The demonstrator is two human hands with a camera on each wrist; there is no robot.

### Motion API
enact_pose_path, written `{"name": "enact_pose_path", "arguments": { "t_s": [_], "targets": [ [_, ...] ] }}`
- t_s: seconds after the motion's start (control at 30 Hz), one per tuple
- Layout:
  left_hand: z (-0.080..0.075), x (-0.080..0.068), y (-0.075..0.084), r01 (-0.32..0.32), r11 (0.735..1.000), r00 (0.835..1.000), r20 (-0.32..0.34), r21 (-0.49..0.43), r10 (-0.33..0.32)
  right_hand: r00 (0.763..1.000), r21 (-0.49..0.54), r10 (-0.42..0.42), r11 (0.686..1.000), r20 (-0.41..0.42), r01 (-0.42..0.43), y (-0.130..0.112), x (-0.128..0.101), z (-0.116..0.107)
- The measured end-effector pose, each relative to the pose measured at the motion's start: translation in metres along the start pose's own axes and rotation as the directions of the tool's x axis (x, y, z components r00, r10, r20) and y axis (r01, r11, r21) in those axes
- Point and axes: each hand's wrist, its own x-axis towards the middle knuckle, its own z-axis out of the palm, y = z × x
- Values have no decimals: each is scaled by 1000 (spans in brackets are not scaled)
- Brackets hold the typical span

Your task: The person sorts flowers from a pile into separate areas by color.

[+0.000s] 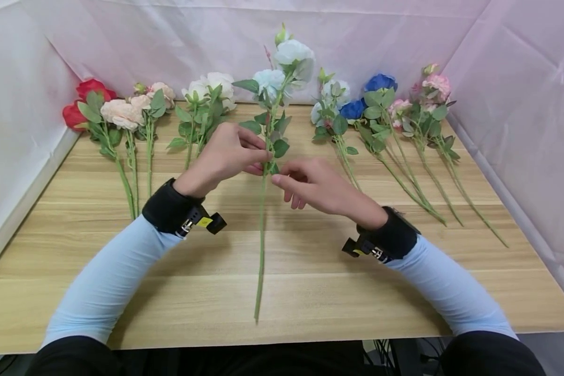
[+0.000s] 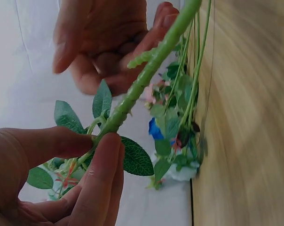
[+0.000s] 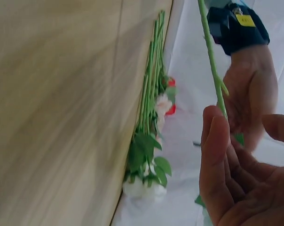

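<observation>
A long artificial flower stem (image 1: 261,235) stands nearly in line with the middle of the table, topped by pale blue blooms (image 1: 269,82) and green leaves. My left hand (image 1: 227,151) pinches it just below the leaves, thumb against fingers, as the left wrist view also shows around the stem (image 2: 149,70). Close by on the right is my right hand (image 1: 317,185), its fingers loosely bent beside the stem. In the left wrist view that right hand (image 2: 109,47) appears behind the stem with nothing in its grasp. Whether a fingertip touches the stem, I cannot tell.
Red flowers (image 1: 94,91), pale pink flowers (image 1: 122,113) and white flowers (image 1: 221,83) lie at the back left of the wooden table (image 1: 338,308). Light blue flowers (image 1: 336,91), blue flowers (image 1: 380,82) and pink flowers (image 1: 437,86) lie at right. White cloth (image 1: 169,47) walls surround the table.
</observation>
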Motion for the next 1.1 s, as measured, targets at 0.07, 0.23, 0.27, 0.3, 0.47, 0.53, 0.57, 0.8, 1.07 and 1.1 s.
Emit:
{"name": "enact_pose_path", "arguments": {
  "t_s": [0.07,0.23,0.27,0.3,0.47,0.53,0.57,0.8,1.07,1.1],
  "targets": [
    [4,-1,0,-19,1000,1000,1,-21,19,1000,13,16,1000,-1,-16,-2,1,6],
    [12,-3,1,-37,997,999,-10,-62,37,998,15,60,998,-6,-59,-3,2,14],
    [13,-3,2,-37,997,999,-15,-68,36,998,16,69,997,-9,-69,-3,2,15],
    [13,-3,2,-34,997,999,-20,-75,33,997,20,77,997,-14,-77,-4,2,15],
    [15,-3,4,-36,993,999,-44,-111,31,994,41,105,994,-42,-104,-2,3,16],
    [16,-3,4,-45,991,998,-55,-129,38,993,42,108,993,-49,-106,-2,3,16],
    [16,-3,4,-52,989,997,-60,-141,44,993,44,109,993,-53,-107,-1,3,17],
    [20,-2,0,-98,971,993,-92,-220,79,993,75,95,993,-75,-89,-1,1,16],
    [20,0,-1,-131,963,990,-74,-237,117,991,49,87,995,-97,-83,4,1,8],
    [19,0,-1,-136,962,990,-70,-239,123,991,48,91,995,-101,-87,5,1,6]
  ]
}}
